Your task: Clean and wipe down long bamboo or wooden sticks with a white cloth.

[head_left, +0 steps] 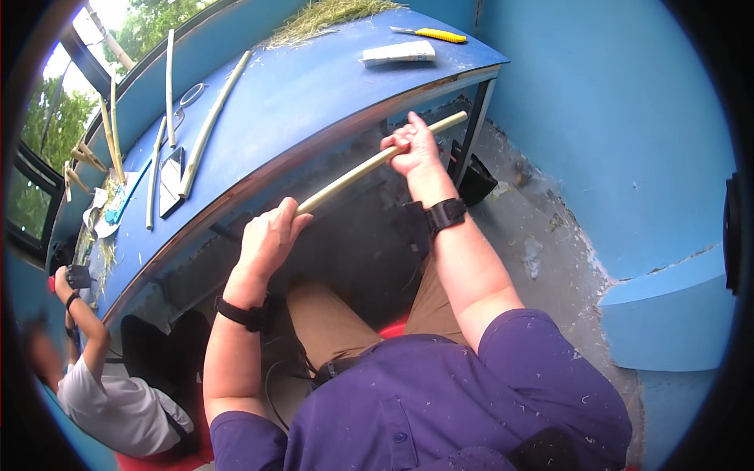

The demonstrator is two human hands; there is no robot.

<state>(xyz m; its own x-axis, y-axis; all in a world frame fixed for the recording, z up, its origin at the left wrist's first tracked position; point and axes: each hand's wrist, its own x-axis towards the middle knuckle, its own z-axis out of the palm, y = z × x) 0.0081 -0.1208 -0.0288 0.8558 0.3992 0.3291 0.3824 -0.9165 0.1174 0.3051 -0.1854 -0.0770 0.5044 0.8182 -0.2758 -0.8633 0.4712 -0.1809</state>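
A long, pale yellow-green stick (353,176) slants in front of me, lower at the left and rising to the right. My left hand (269,239) is closed on its near left end, the thumb lying along it. Farther up the stick, my right hand (414,147) has its fingers curled around the shaft, with the index finger raised. The stick's far tip juts out past the right hand, just off the front edge of the blue table (314,94). My left palm hides the stick's other end.
On the table lie a yellow utility knife (441,35), a white roll (399,53), a heap of straw-like shavings (334,19), more pale sticks (214,122) and a flat black-and-white object (171,182). A co-worker (118,404) sits at left, holding a dark object. A blue wall (613,118) stands right.
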